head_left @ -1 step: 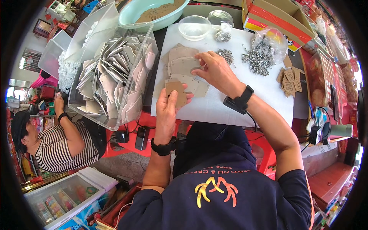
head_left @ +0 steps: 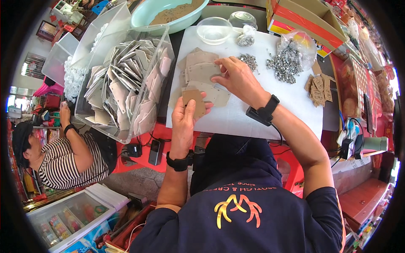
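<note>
My left hand (head_left: 184, 123) grips a small brown cardboard card (head_left: 192, 94), thumb flat on its face and fingers behind it. My right hand (head_left: 241, 78) hovers palm down at the right edge of a loose pile of grey cardboard cards (head_left: 201, 72). Its thumb and index finger are apart, with the fingertips at the edge of a card; whether they pinch it is not clear. More grey cards (head_left: 216, 95) lie overlapping just below, on a white board (head_left: 270, 116). Beyond the right hand sits a small heap of metal pieces (head_left: 248, 61).
A clear bin (head_left: 139, 126) full of grey cards stands left. Behind are a pale green basin (head_left: 198, 14), a clear bowl (head_left: 214, 30) and an open carton (head_left: 287, 23). Metal pieces (head_left: 283, 65) and brown cardboard scraps (head_left: 319, 89) lie right. Another person (head_left: 69, 162) is at left.
</note>
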Action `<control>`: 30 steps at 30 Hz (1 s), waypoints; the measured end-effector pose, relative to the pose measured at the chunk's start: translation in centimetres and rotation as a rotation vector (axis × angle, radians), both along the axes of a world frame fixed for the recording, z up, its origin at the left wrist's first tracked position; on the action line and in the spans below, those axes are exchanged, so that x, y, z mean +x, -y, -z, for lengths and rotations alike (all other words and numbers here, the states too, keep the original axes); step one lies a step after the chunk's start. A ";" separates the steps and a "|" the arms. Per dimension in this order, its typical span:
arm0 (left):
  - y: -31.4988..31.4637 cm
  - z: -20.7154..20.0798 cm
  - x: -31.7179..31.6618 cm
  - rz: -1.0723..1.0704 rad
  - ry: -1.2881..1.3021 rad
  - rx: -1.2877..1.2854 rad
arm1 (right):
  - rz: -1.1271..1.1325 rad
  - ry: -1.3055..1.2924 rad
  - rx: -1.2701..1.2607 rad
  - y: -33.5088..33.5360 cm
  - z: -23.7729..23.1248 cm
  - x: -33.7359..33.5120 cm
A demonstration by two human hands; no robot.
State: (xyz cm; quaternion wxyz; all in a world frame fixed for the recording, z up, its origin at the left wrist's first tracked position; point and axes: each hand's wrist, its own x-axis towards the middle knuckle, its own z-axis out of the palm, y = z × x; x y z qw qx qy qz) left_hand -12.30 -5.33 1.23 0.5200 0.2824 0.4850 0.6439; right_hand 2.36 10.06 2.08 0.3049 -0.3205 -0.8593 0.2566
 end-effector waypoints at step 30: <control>-0.4 0.5 -0.1 -0.010 -0.020 0.033 | 0.040 -0.209 -0.457 -0.2 -1.0 1.1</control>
